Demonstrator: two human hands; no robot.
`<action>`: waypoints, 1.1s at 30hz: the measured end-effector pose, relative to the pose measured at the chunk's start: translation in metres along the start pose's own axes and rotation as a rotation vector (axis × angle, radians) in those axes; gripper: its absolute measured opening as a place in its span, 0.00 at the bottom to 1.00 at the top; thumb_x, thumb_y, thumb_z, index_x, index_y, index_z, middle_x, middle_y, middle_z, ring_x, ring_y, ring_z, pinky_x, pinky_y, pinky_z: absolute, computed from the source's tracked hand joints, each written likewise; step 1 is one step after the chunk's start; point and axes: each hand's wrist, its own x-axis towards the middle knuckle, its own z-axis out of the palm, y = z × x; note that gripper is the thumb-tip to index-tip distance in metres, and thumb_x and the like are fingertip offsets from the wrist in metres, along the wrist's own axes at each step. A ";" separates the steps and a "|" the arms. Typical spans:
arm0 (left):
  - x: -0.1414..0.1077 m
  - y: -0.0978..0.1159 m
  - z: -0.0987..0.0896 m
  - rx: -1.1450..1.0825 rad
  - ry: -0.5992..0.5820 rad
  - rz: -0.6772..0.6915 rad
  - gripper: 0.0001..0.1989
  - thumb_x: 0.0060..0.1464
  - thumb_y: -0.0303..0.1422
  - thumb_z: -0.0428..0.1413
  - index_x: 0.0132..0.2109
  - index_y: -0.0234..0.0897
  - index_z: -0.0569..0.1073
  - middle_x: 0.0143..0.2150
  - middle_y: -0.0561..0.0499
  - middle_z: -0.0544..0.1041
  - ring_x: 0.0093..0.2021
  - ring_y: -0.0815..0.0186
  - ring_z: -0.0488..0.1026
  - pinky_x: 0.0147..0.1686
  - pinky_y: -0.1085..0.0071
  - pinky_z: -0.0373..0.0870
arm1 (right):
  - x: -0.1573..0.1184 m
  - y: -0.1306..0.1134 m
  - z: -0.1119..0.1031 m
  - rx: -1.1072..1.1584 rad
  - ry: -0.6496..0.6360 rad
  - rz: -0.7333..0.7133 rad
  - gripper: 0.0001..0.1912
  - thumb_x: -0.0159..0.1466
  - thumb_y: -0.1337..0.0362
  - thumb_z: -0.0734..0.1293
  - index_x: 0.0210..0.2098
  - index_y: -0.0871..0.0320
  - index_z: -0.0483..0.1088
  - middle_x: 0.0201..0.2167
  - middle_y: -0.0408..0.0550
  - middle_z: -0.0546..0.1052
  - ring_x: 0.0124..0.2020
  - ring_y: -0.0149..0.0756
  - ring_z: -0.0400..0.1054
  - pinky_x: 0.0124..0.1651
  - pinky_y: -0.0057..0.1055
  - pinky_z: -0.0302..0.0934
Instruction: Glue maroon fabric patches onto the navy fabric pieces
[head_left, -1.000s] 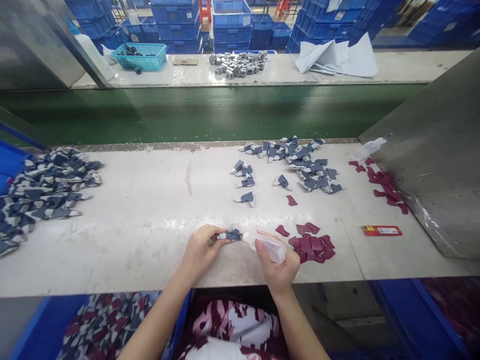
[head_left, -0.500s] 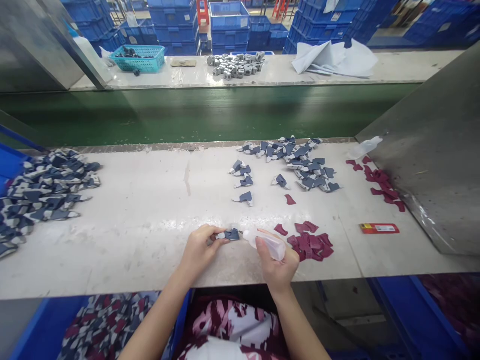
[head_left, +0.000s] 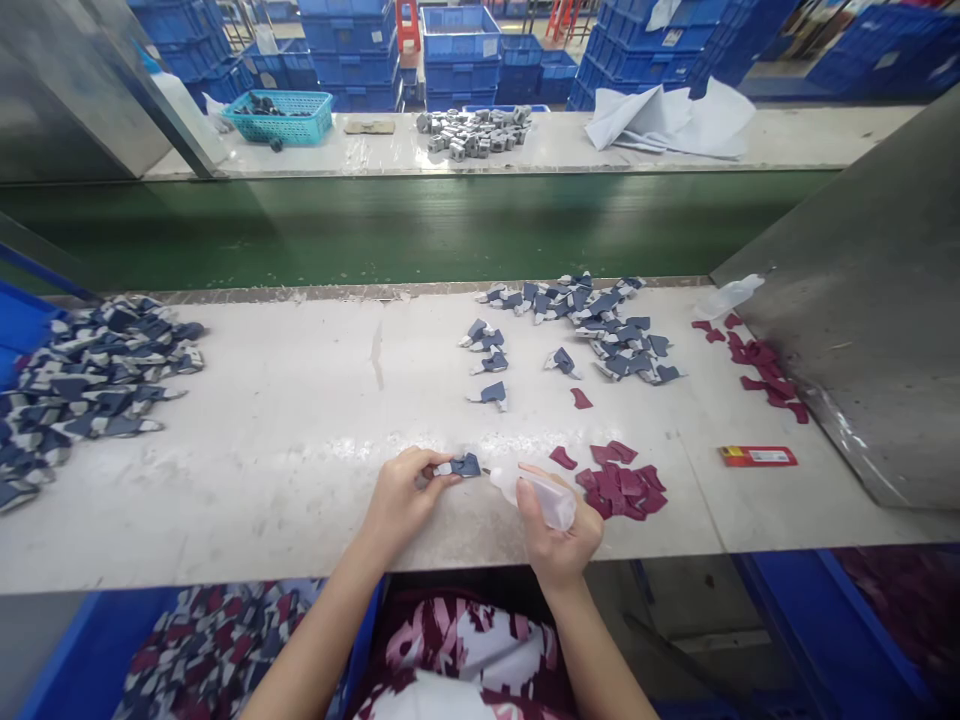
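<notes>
My left hand (head_left: 401, 497) pinches a small navy and grey material piece (head_left: 465, 466) between fingers and thumb, just above the white work table (head_left: 262, 500). My right hand (head_left: 561, 535) grips a translucent plastic squeeze bottle (head_left: 536, 493), its narrow tip pointing left, close to that piece. Just right of the bottle lies a loose pile of maroon cut pieces (head_left: 619, 485). Further ahead are navy and grey pieces (head_left: 622, 340), and a larger heap of patterned pieces (head_left: 90, 375) lies at the table's left end.
A red packet (head_left: 757, 456) and maroon pieces (head_left: 761, 365) lie at the right, beside a steel panel (head_left: 862, 300) holding another plastic bottle (head_left: 730, 296). Beyond stretches a green belt (head_left: 405, 230), then a bench with grey parts (head_left: 474, 133). Blue bins (head_left: 840, 620) stand below.
My right hand has shifted slightly right, drawing the bottle's tip a little away from the piece. My left hand has barely moved.
</notes>
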 end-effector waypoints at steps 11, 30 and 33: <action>0.000 -0.001 0.001 0.004 0.005 0.001 0.06 0.52 0.27 0.65 0.39 0.40 0.81 0.30 0.53 0.80 0.27 0.67 0.73 0.32 0.72 0.70 | -0.007 0.006 -0.001 0.029 0.031 0.061 0.04 0.64 0.67 0.69 0.36 0.60 0.77 0.28 0.50 0.81 0.27 0.37 0.77 0.29 0.30 0.71; -0.001 0.001 0.001 0.000 -0.006 -0.004 0.05 0.54 0.29 0.65 0.39 0.39 0.81 0.32 0.51 0.80 0.28 0.66 0.73 0.31 0.71 0.69 | -0.003 -0.002 0.007 0.091 -0.050 0.220 0.10 0.63 0.59 0.71 0.36 0.61 0.80 0.30 0.51 0.83 0.28 0.39 0.78 0.29 0.29 0.72; -0.001 0.000 0.001 -0.007 -0.005 0.001 0.05 0.54 0.29 0.66 0.39 0.38 0.80 0.32 0.51 0.81 0.28 0.67 0.73 0.31 0.71 0.69 | -0.001 -0.005 0.011 0.094 -0.069 0.226 0.11 0.63 0.58 0.71 0.35 0.61 0.80 0.29 0.50 0.83 0.26 0.38 0.77 0.28 0.29 0.71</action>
